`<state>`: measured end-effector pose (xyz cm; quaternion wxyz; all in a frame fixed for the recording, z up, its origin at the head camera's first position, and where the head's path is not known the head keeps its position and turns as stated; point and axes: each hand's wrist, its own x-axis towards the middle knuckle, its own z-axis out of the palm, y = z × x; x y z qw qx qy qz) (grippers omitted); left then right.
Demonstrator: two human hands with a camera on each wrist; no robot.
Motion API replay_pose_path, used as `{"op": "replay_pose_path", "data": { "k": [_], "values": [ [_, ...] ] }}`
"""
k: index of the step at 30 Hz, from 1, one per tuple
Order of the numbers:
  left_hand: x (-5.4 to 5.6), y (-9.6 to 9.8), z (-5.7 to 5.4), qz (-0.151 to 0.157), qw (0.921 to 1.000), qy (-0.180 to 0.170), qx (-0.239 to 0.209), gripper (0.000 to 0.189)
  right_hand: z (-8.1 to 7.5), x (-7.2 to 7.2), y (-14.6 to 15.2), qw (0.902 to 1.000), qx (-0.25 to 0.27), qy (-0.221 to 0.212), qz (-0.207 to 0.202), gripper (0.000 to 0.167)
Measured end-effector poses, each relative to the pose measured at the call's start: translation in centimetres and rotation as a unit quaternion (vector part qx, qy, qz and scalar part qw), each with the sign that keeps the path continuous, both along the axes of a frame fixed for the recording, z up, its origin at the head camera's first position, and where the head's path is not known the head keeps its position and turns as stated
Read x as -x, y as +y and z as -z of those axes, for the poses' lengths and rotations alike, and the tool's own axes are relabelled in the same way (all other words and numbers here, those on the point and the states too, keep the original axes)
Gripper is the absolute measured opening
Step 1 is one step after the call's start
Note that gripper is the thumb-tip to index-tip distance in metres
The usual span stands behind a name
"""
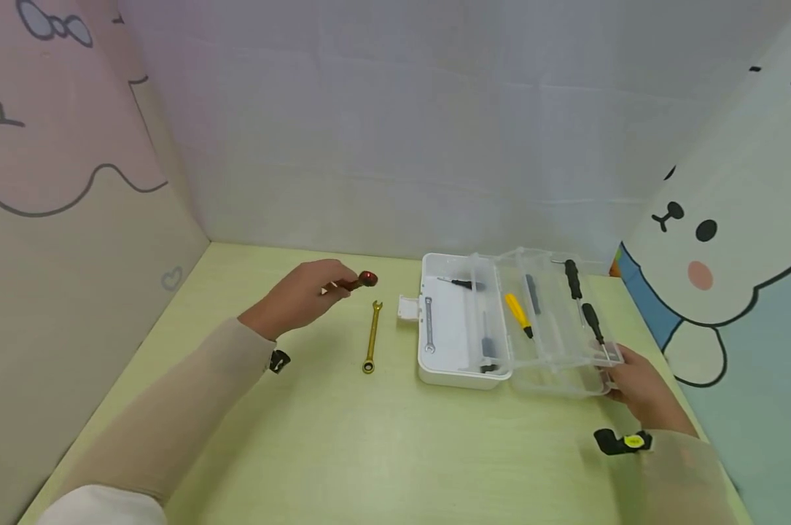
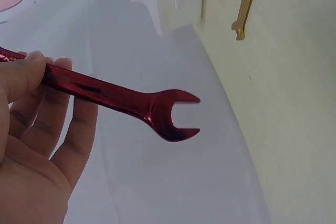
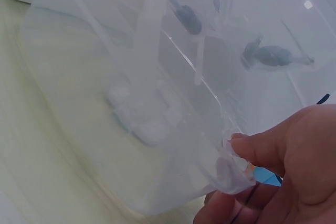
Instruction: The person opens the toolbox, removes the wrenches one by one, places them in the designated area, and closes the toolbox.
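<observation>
In the head view, my left hand (image 1: pixel 303 293) is raised over the left part of the table. Its thumb and fingers pinch a shiny red wrench (image 2: pixel 115 98), whose open-end jaw points away from the palm in the left wrist view. A gold wrench (image 1: pixel 372 334) lies on the table just right of this hand. My right hand (image 1: pixel 646 390) grips the near right corner of a clear plastic tray (image 3: pixel 79 145), thumb on top and fingers below. The tray joins a white toolbox (image 1: pixel 464 380) and extends out to its right.
Inside the white box lie a silver wrench (image 1: pixel 429 326) and a small black-handled screwdriver (image 1: pixel 464 283). The clear tray section bears a yellow-handled screwdriver (image 1: pixel 517 313) and black-handled ones (image 1: pixel 573 279). A white latch flap (image 1: pixel 408 308) sticks out left. A pale wall (image 1: pixel 382 146) stands behind the table.
</observation>
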<state>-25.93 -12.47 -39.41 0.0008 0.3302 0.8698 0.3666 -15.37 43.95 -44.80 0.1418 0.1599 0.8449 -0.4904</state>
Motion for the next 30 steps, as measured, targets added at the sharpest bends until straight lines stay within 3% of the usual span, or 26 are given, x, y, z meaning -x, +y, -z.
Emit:
{"op": "replay_pose_path", "data": {
  "k": [4, 9, 19, 26, 30],
  "values": [
    [-0.3, -0.9, 0.9, -0.046, 0.9927, -0.088, -0.069, 0.018, 0.0, 0.0, -0.1, 1.0, 0.001, 0.003, 0.0, 0.052],
    [-0.8, -1.7, 2.1, -0.089, 0.9772, -0.144, -0.128, 0.016, 0.2, 0.1, 0.0, 1.0, 0.001, 0.002, 0.0, 0.058],
    [0.1, -2.5, 4.8, -0.094, 0.9334, -0.276, -0.209, 0.022, 0.6, 0.3, 0.0, 0.9997, -0.02, -0.004, 0.015, 0.058],
    [0.7, -1.9, 6.3, -0.104, 0.9112, -0.326, -0.229, 0.032, 0.5, 0.1, 0.2, 1.0, -0.006, -0.001, 0.001, 0.061],
    [1.0, -1.4, 7.1, -0.108, 0.8926, -0.37, -0.235, 0.037, 0.3, 0.1, 0.2, 1.0, -0.004, -0.006, 0.001, 0.057]
  ]
}}
